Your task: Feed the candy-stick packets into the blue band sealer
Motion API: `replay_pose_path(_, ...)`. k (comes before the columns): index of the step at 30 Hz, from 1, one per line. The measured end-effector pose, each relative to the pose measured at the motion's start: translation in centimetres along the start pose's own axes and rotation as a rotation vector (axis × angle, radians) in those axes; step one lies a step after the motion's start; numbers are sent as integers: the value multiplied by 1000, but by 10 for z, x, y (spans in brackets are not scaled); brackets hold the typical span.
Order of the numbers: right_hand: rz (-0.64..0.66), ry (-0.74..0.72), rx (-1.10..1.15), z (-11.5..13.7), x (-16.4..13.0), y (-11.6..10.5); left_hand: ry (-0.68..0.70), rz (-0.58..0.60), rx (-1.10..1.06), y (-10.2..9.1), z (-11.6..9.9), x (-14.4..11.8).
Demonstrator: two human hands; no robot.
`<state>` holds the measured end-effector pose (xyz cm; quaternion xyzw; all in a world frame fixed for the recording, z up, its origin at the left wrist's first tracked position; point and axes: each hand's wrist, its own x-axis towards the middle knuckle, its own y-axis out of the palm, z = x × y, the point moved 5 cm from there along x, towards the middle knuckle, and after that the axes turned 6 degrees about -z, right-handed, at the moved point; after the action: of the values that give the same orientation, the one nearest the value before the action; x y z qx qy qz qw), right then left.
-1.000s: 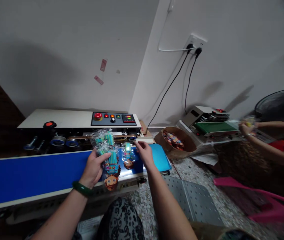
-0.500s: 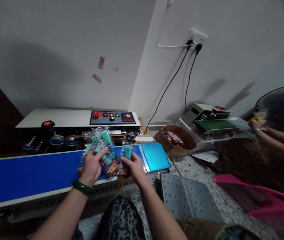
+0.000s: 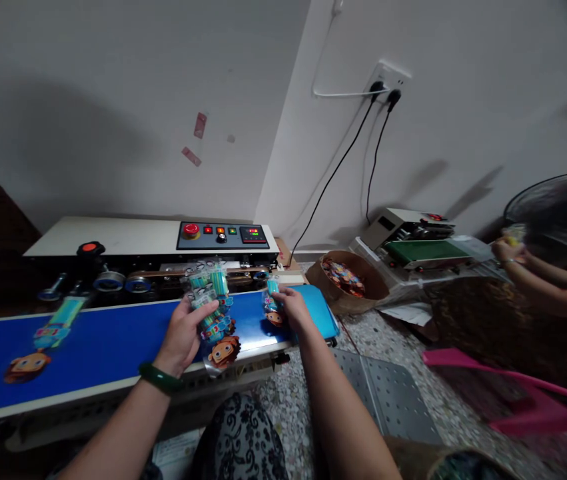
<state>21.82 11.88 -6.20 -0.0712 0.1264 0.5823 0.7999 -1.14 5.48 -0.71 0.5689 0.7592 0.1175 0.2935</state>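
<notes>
My left hand (image 3: 182,331), with a green bangle at the wrist, is closed round a bunch of clear plastic packets (image 3: 216,317). They show blue-green striped contents and a cartoon face at the lower end. Over the right part of the blue conveyor belt (image 3: 128,340), my right hand (image 3: 292,308) pinches a single packet (image 3: 273,303) by its side. Another packet (image 3: 53,333) lies slanted on the belt at the left. Behind the belt stands the sealing machine (image 3: 113,237), its lit control panel (image 3: 223,235) facing me.
A round cardboard box (image 3: 373,293) of packets stands right of the belt. Beyond it is a second sealer with a green belt (image 3: 423,252). A co-worker's hands (image 3: 510,247) hold something at far right. A pink stool (image 3: 513,393) and a perforated grey metal plate (image 3: 388,393) are nearer.
My right hand has moved right along the belt with a single packet, away from the bunch. A packet has come into sight on the left of the belt. The left hand keeps its bunch.
</notes>
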Motion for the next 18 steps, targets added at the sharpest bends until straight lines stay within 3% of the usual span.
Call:
replay_pose_path(5, -60, -126, -27, 13, -11, 14, -13, 14, 26, 1, 4, 1)
replay_pose_path(11, 288, -333, 107, 39, -71, 54, 8, 56, 76, 6, 14, -2)
replay_pose_path(14, 267, -387, 134, 42, -82, 60, 20, 87, 71, 10, 17, -4)
replay_pose_path(18, 184, -339, 237, 37, -84, 58, 9, 94, 26, 14, 21, -5)
